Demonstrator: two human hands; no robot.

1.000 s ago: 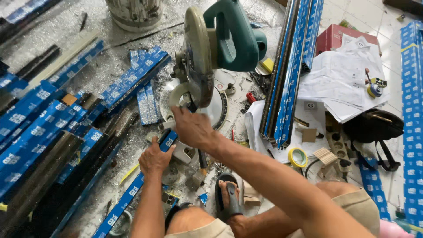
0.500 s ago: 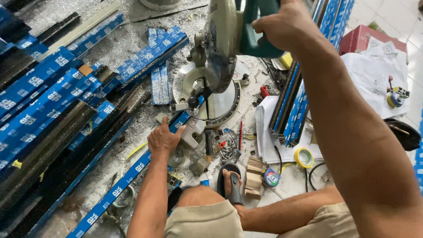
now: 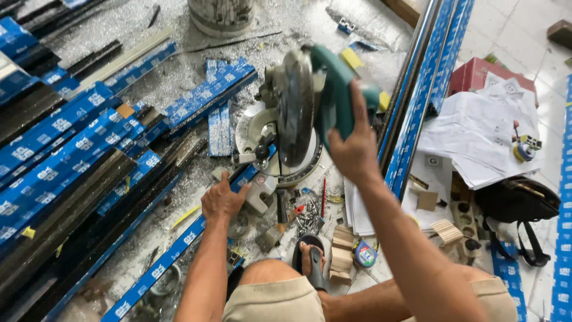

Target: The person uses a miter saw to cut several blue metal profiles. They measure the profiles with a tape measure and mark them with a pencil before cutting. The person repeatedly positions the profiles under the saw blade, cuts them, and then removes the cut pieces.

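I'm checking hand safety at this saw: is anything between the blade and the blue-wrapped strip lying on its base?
Nothing visible lies between the blade and the strip. The left hand presses the strip down left of the base; the right hand grips the saw's green handle.

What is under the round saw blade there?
Under the saw blade sits a round metal base, with a blue-wrapped bar running in, pressed by the left hand. The cutting spot itself is hidden by the blade.

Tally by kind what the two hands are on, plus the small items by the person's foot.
Mitre saw, gripped by right hand: 1
Blue-filmed profile, pressed by left hand: 1
Tape measure: 1
Red pencil: 1
Total: 4
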